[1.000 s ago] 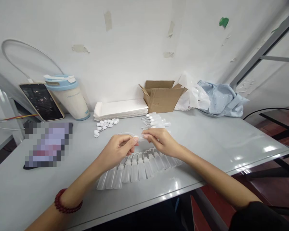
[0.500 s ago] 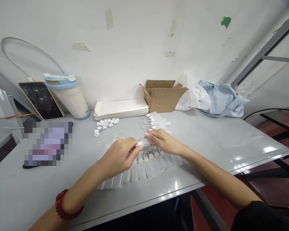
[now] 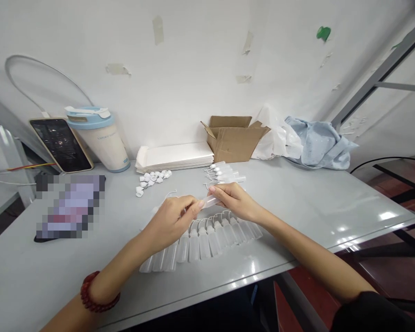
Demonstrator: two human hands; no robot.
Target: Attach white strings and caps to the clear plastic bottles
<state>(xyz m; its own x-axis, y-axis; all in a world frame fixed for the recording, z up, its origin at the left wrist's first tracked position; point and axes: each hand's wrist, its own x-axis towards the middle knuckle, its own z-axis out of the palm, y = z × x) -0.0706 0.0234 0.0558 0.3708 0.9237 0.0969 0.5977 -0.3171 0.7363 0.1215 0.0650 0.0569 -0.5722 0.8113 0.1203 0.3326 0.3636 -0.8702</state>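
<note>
A small translucent plastic bottle (image 3: 210,201) is held between my two hands above the table. My left hand (image 3: 176,219) pinches its cap end, and the fingers cover most of the cap. Around the body of the bottle, my right hand (image 3: 233,200) is closed. Below them, a row of similar bottles (image 3: 204,244) with looped cap straps lies on the table, partly hidden by my left hand and forearm. Several more bottles (image 3: 226,175) lie behind my right hand. A small heap of white caps (image 3: 155,177) sits beyond my left hand.
Along the wall stand a stack of white sheets (image 3: 176,156), an open cardboard box (image 3: 235,143), a white plastic bag (image 3: 276,136) and a light blue cloth (image 3: 320,143). At left are a tumbler (image 3: 102,140), a propped phone (image 3: 60,145) and a blurred flat device (image 3: 71,205).
My left fingers have shifted slightly and now cover the cap, which showed more before. The bottle remains between both hands, at nearly the same place.
</note>
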